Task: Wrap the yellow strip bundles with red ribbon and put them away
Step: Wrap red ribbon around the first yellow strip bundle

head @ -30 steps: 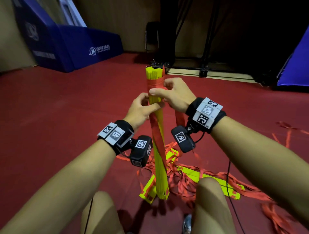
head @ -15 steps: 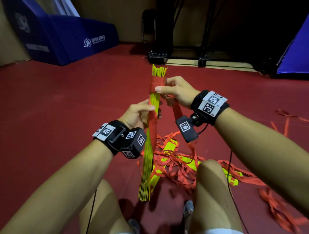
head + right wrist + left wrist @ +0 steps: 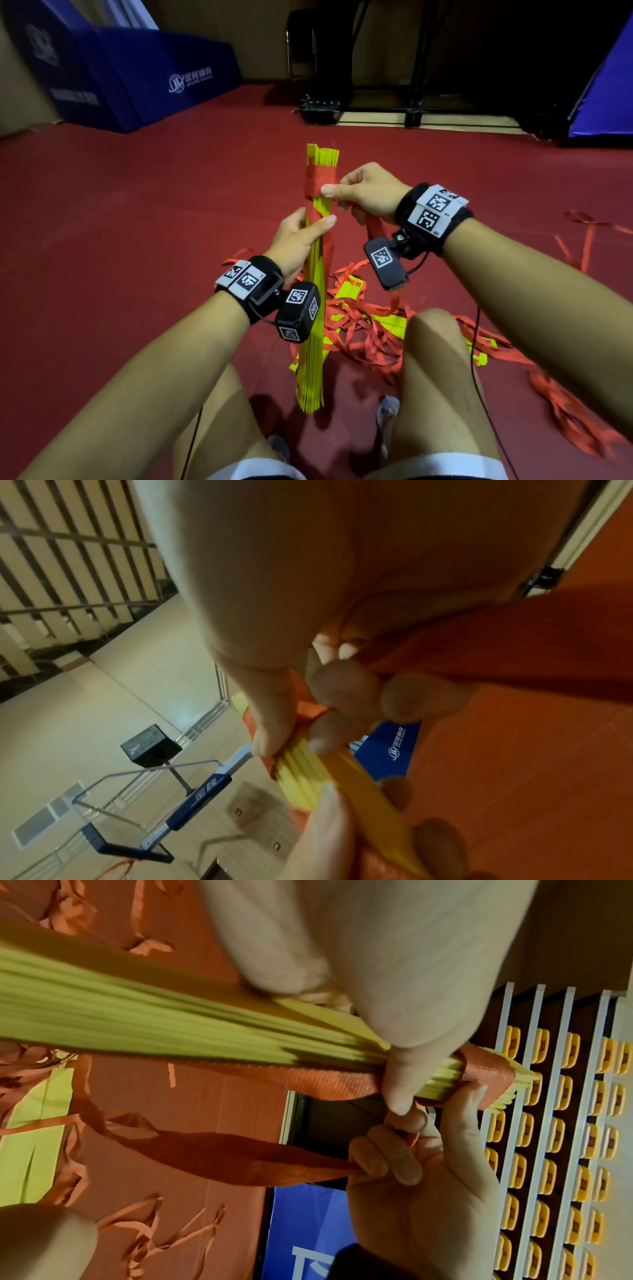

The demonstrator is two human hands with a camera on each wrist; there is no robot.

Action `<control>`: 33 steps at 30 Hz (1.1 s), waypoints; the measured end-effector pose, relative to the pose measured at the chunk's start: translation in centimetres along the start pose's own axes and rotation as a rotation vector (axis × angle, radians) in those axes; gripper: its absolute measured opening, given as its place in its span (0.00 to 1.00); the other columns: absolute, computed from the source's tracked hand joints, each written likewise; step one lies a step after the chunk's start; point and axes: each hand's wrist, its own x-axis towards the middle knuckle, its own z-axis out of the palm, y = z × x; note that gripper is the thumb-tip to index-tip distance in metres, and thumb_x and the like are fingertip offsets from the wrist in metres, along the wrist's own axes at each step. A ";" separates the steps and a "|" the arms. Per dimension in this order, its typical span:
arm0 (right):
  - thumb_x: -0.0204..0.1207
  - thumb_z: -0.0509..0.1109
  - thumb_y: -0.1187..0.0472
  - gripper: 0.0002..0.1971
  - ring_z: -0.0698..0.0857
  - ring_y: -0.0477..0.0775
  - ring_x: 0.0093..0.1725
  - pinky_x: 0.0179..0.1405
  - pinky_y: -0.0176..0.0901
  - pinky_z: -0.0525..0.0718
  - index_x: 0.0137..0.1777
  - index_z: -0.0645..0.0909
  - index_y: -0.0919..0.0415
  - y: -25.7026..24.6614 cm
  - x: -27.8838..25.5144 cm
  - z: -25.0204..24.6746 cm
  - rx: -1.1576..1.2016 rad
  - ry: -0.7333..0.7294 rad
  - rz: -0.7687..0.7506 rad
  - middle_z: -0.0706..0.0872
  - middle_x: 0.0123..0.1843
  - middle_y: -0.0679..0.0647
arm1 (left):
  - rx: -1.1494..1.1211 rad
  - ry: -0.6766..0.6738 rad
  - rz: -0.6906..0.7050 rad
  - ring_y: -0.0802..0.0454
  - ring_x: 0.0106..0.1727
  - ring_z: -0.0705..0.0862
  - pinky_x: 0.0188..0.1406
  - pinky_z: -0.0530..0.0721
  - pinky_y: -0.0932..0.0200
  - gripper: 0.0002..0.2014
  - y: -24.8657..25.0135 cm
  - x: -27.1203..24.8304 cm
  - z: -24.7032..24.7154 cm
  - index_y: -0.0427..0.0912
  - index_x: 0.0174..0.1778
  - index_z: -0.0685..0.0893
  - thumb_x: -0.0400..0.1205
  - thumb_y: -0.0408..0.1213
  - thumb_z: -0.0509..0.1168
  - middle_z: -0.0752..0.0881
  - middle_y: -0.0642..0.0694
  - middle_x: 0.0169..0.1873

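1. The yellow strip bundle (image 3: 313,363) stands nearly upright in front of the person. Its lower end is down between the two bare knees and its fanned upper end points toward the far wall; whether the lower end touches the floor cannot be told
2. The red ribbon (image 3: 318,180) is wound in several turns round the bundle just below its upper end, and one strand of it runs on down along the strips
3. The left hand (image 3: 296,240) grips the bundle just below the wound turns. It is curled round the back of the strips, with the thumb laid across the front over the ribbon strand
4. The right hand (image 3: 368,192) pinches the wound ribbon at the side of the bundle between thumb and forefinger. Its other fingers (image 3: 400,1167) are curled round the ribbon's loose tail, which hangs from that hand past the wrist camera down toward the floor
5. A tangled pile (image 3: 363,329) of loose red ribbons and flat yellow strips lies on the red floor (image 3: 120,222) just behind the bundle. More ribbon trails off to the right of the right knee
6. A blue padded mat (image 3: 137,78) stands at the far left, and a black metal frame (image 3: 376,109) sits along the far edge of the floor
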 end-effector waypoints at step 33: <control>0.70 0.78 0.52 0.20 0.63 0.46 0.15 0.16 0.33 0.59 0.37 0.74 0.68 21.5 16.1 7.4 0.327 -0.015 0.246 0.68 0.17 0.48 | -0.208 -0.257 -0.648 0.41 0.39 0.84 0.45 0.83 0.49 0.24 -17.7 14.3 -6.5 0.36 0.54 0.85 0.68 0.46 0.81 0.85 0.37 0.41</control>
